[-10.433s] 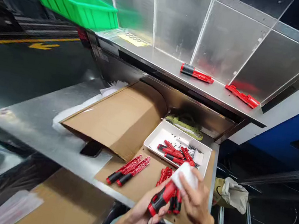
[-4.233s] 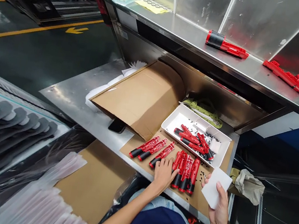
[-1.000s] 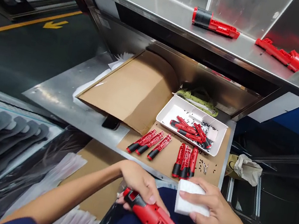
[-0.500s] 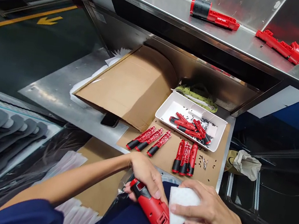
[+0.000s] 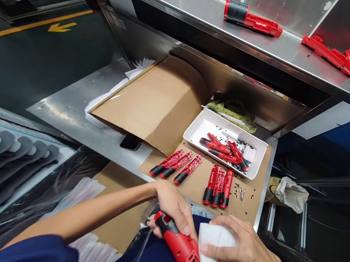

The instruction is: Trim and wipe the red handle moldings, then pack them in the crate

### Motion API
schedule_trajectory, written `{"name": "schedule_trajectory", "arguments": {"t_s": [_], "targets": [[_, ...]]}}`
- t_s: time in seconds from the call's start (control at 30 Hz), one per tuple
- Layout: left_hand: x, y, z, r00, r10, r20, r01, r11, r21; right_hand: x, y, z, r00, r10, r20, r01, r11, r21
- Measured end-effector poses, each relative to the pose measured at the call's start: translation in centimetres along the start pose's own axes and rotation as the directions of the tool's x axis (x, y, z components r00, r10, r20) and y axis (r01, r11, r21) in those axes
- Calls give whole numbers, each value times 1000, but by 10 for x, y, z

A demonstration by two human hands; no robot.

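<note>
1. Spreading across the view, a steel workbench [image 5: 60, 119] is running beneath a steel shelf [image 5: 192, 21], and two red tool shells [image 5: 252, 21] [image 5: 334, 56] are lying on that shelf, well apart.
2. Covering part of the bench, a cardboard sheet [image 5: 154, 103] is bending up against the back wall, with a phone [image 5: 130, 142] poking out from under its edge.
3. Sitting on a flat piece of cardboard [image 5: 244, 208], a white tray [image 5: 202, 126] is holding several red handles and loose black screws.
4. Lining up in front of the tray, three slanted red handles [image 5: 176, 164] and three upright red handles [image 5: 218, 186] are lying close together, with a few screws [image 5: 240, 193] scattered just beside them.
5. Resting at lap level below the bench, a red tool body [image 5: 184, 252] is tilting down toward the lower right.
6. Reaching in from the lower left, the left hand [image 5: 171, 210] is curling closed around the tool's upper end.
7. Moving in since a second ago, the right hand [image 5: 246, 255] is now half closed, its fingers pinching a white pad [image 5: 214, 243] against the tool's side.
</note>
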State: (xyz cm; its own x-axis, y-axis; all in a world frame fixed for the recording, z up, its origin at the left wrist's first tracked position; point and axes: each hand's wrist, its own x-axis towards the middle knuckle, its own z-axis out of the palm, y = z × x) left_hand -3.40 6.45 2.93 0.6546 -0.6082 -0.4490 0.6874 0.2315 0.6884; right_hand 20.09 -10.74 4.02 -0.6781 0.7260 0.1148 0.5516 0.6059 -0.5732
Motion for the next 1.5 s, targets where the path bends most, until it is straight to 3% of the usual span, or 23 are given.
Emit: {"name": "schedule_trajectory", "arguments": {"t_s": [0.17, 0.33, 0.47, 0.67, 0.97, 1.17, 1.3, 1.4, 1.5], "targets": [[-1, 1, 0, 1000, 3, -14, -4, 1000, -29, 1, -2, 1, 996, 75, -51, -74, 997, 20], [-3, 1, 1, 995, 49, -85, -64, 981, -182, 3, 0, -4, 1000, 5, -2, -5, 999, 34], [-4, 1, 3, 1000, 27, 0, -27, 993, -113, 2, 1, -8, 997, 33, 77, -36, 999, 39], [-4, -3, 4, 999, 41, -35, -47, 985, -163, 4, 2, -12, 995, 55, 80, -66, 987, 146], [-2, -10, 3, 999, 31, -21, -32, 998, -57, 14, 2, -16, 996, 31, 88, -54, 959, 277], [-2, -11, 5, 999, 41, -34, -43, 998, -40, 8, 9, -24, 967, 33, 253, -137, 905, 403], [-6, -7, 13, 987, 119, -105, -130, 987, -97, -9, 25, -26, 977, 207, 60, -203, 788, 581], [-13, -4, 19, 955, 170, -242, -204, 971, -126, -22, 39, -18, 922, 369, -115, -208, 725, 656], [-18, -13, 20, 923, 198, -331, -229, 972, -58, -36, 52, -1, 854, 477, -206, -195, 662, 724]]}}
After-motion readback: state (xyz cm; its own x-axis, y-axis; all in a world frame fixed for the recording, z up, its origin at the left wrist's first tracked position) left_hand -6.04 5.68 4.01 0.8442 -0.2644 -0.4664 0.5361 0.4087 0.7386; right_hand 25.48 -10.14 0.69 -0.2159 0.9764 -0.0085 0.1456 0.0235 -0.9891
